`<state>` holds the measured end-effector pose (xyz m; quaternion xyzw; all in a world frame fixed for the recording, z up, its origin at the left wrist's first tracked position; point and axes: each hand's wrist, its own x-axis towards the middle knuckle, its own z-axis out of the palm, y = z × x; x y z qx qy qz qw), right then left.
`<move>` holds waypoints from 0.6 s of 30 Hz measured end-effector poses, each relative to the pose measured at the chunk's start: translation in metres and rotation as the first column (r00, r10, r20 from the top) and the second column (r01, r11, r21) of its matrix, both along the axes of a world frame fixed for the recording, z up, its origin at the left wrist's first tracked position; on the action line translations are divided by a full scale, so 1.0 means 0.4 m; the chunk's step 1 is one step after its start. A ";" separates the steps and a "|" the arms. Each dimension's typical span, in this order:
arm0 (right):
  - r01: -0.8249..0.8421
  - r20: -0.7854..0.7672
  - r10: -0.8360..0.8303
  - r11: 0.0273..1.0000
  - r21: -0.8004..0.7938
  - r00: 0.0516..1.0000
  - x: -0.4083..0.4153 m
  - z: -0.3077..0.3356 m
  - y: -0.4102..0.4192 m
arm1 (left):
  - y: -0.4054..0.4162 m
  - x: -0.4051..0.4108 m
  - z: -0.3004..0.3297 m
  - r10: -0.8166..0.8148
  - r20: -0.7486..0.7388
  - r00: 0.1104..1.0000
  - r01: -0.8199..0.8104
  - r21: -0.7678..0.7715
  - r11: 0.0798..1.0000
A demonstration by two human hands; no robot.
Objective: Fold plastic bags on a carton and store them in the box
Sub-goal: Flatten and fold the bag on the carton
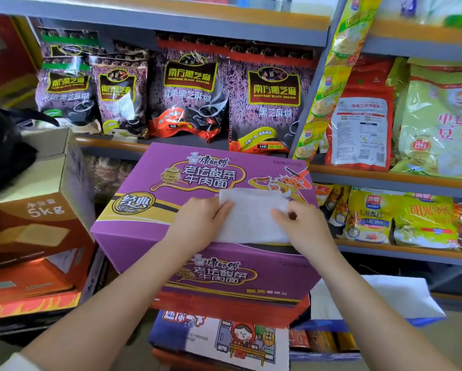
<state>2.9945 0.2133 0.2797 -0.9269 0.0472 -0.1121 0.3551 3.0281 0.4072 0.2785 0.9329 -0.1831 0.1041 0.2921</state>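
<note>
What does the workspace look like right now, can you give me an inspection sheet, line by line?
Surface: purple carton, top closed, stacked on other cartons.
Job's things: white plastic bag lying flat on the carton's near right part, partly folded.
Clutter: brown 5kg box at left; white sheets lower right.
Grippers: left hand pinching the bag's left edge; right hand pinching its right edge.
Cables: nothing seen.
Surroundings: shop shelves with black sesame packs behind, yellow-green food bags at right.
</note>
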 end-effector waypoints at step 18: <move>0.191 -0.098 -0.245 0.903 -0.386 0.965 0.052 0.005 0.035 | -0.005 0.087 -0.040 -0.469 0.054 0.881 0.354 0.583 0.731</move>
